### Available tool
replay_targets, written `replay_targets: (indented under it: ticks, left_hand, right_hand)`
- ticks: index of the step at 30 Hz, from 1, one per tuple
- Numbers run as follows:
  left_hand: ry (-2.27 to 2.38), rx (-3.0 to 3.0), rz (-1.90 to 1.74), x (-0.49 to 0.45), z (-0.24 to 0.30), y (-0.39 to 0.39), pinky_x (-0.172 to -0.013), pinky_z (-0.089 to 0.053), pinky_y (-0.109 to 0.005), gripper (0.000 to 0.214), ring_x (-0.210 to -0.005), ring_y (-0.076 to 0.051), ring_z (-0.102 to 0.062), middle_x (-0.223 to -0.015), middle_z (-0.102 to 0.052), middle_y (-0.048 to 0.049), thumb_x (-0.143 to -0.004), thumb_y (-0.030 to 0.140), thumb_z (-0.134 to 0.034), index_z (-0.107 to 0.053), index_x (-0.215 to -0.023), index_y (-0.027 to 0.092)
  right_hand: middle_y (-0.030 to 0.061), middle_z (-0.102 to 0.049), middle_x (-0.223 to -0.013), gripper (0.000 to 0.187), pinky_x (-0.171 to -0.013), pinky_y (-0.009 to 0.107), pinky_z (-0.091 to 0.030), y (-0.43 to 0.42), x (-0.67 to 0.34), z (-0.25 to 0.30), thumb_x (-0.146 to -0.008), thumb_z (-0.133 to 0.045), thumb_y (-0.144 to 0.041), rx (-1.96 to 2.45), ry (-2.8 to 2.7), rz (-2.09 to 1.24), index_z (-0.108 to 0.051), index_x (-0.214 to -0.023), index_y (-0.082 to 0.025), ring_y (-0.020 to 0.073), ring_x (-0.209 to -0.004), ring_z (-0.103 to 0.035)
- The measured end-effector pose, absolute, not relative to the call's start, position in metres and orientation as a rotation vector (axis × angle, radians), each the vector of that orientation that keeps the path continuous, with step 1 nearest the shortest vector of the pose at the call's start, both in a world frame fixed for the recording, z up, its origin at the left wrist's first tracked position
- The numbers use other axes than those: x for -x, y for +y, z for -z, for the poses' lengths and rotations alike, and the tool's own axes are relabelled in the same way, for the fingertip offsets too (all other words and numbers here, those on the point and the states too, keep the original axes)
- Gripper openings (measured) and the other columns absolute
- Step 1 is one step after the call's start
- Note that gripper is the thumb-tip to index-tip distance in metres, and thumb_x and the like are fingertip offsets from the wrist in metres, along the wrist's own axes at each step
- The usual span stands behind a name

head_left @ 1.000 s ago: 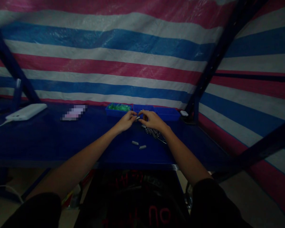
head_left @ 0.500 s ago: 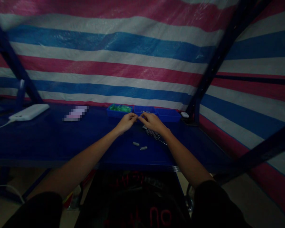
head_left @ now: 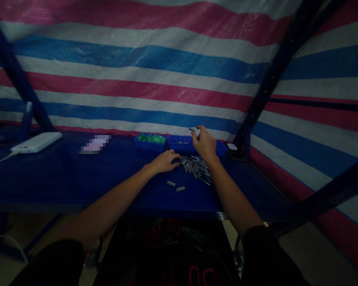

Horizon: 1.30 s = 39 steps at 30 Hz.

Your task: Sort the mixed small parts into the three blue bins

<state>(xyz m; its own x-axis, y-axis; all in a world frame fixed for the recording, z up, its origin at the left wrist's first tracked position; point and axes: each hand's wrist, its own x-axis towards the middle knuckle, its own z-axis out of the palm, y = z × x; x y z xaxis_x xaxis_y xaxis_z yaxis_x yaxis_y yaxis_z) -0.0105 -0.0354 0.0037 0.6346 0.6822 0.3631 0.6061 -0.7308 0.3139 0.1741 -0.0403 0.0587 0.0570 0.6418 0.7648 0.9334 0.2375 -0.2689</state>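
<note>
My right hand (head_left: 205,143) is raised over the blue bins, pinching a small grey metal cylinder (head_left: 192,129) between thumb and fingers. On the table, my left hand (head_left: 166,161) reaches with parted fingers to the left edge of a pile of short grey cylinders (head_left: 191,167); its fingertips are at the outermost pieces. Thin metal rods (head_left: 205,169) lie crossed on the right of that pile, partly behind my right wrist. Two loose cylinders, one left (head_left: 171,183) and one right (head_left: 180,189), rest nearer to me.
Behind the pile stand a blue bin of green plastic pieces (head_left: 150,138), a middle blue bin (head_left: 180,145) with a few small bits, and another blue bin (head_left: 221,148). A white power bank (head_left: 37,142), a blurred pinkish item (head_left: 95,144) and a white case (head_left: 232,146) lie around.
My hands have come apart. The right one rose and moved right, now holding a cylinder over the bins; the left one came down to the pile. More of the rods now show.
</note>
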Motion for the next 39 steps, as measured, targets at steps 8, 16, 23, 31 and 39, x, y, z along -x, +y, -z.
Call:
replay_targets:
  ticks: [8,16,23,31,39]
  left_hand:
    - [1.308,-2.561,-0.560,0.011,-0.005,-0.023,-0.077,-0.038,-0.033,0.015,-0.091,-0.023,-0.053,-0.088,-0.060,-0.0058,-0.080,0.029,-0.047,-0.058,-0.081,0.019]
    - [1.280,-2.138,-0.978,0.012,-0.007,-0.020,-0.058,-0.036,-0.025,0.031,-0.065,-0.016,-0.051,-0.064,-0.056,-0.0009,-0.082,0.040,-0.037,-0.053,-0.067,0.018]
    - [1.281,-1.786,-1.118,0.010,0.000,-0.028,-0.057,-0.038,-0.025,0.047,-0.060,-0.015,-0.050,-0.061,-0.055,-0.0024,-0.083,0.053,-0.031,-0.053,-0.065,0.016]
    - [1.087,-1.942,-1.154,0.011,-0.007,-0.042,-0.060,-0.041,-0.023,0.022,-0.060,-0.012,-0.053,-0.064,-0.055,0.0026,-0.079,0.035,-0.049,-0.054,-0.093,0.018]
    - [1.197,-1.944,-1.098,0.016,-0.011,-0.046,-0.060,-0.040,-0.025,0.034,-0.062,-0.013,-0.052,-0.064,-0.056,0.0006,-0.086,0.041,-0.036,-0.057,-0.073,0.016]
  right_hand:
    - [0.0016,-0.062,-0.068,0.027,-0.056,0.023,-0.035,-0.041,-0.178,-0.035,-0.083,-0.048,-0.036,1.462,-2.153,0.011,-0.056,-0.101,-0.019,0.0136,-0.061,-0.055]
    - [0.0002,-0.061,-0.076,0.021,-0.054,0.022,-0.029,-0.050,-0.151,-0.031,-0.077,-0.058,-0.035,1.271,-2.360,0.021,-0.056,-0.093,-0.021,0.0124,-0.065,-0.053]
    - [0.0041,-0.063,-0.082,0.018,-0.061,0.024,-0.031,-0.058,-0.140,-0.037,-0.089,-0.040,-0.032,1.372,-2.257,0.051,-0.053,-0.085,-0.020,0.0147,-0.073,-0.057]
    - [0.0055,-0.063,-0.072,0.029,-0.060,0.025,-0.032,-0.048,-0.135,-0.028,-0.092,-0.029,-0.029,1.525,-2.075,-0.064,-0.052,-0.077,-0.019,0.0167,-0.067,-0.058]
    - [0.0030,-0.064,-0.083,0.015,-0.064,0.022,-0.038,-0.064,-0.142,-0.039,-0.086,-0.044,-0.025,1.221,-2.219,-0.136,-0.052,-0.098,-0.020,0.0145,-0.073,-0.059]
